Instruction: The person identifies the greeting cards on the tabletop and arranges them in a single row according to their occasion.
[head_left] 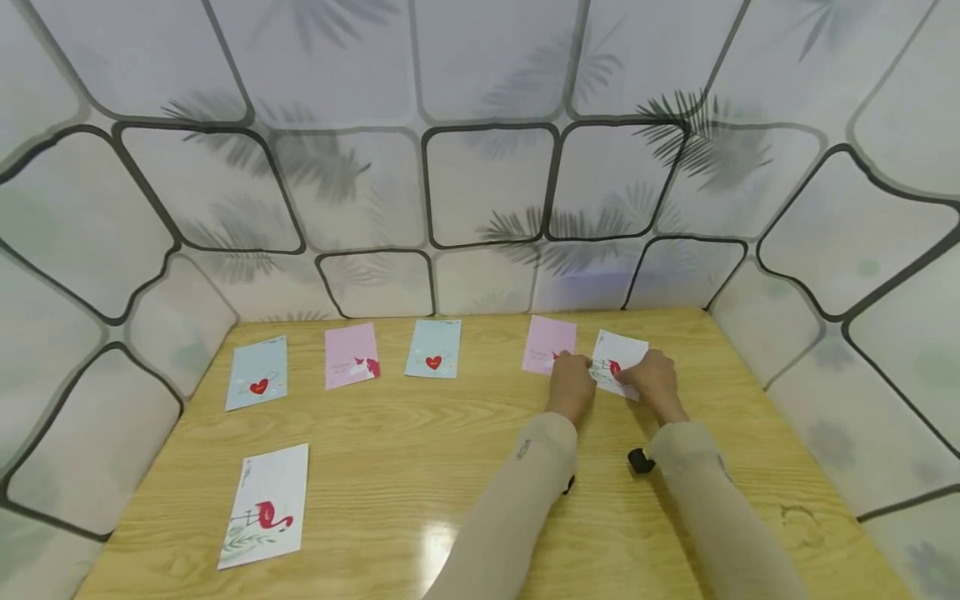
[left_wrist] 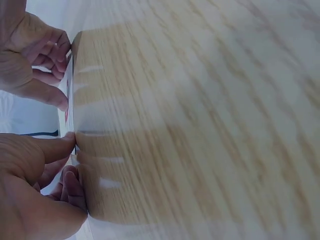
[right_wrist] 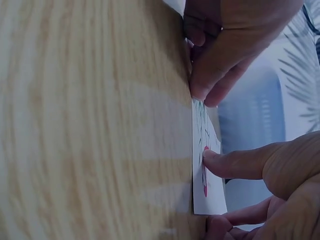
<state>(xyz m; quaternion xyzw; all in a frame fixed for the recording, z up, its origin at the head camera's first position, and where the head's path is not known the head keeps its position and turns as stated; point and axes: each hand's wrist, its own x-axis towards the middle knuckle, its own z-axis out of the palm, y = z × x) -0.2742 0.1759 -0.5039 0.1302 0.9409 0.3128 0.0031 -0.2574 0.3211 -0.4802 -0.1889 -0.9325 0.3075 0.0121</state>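
A white flamingo card (head_left: 609, 350) lies at the far right of the table between both hands. My left hand (head_left: 572, 385) pinches its left edge near the lower corner, thumb and forefinger together there and the other fingers curled near the tabletop. My right hand (head_left: 654, 382) holds the same card from the right, its thumb (right_wrist: 232, 161) flat over the printed flamingo and its fingers at the right edge. Just left of this card is a pink unicorn card (head_left: 547, 340), its lower right corner overlapped by my left hand in the head view.
Along the back of the wooden table (head_left: 405, 450) lie a blue heart card (head_left: 257, 367), a pink unicorn card (head_left: 351, 354) and a second blue heart card (head_left: 433, 346). Another white flamingo card (head_left: 264, 500) lies at the front left. Patterned fabric walls (head_left: 487, 183) enclose the back and sides.
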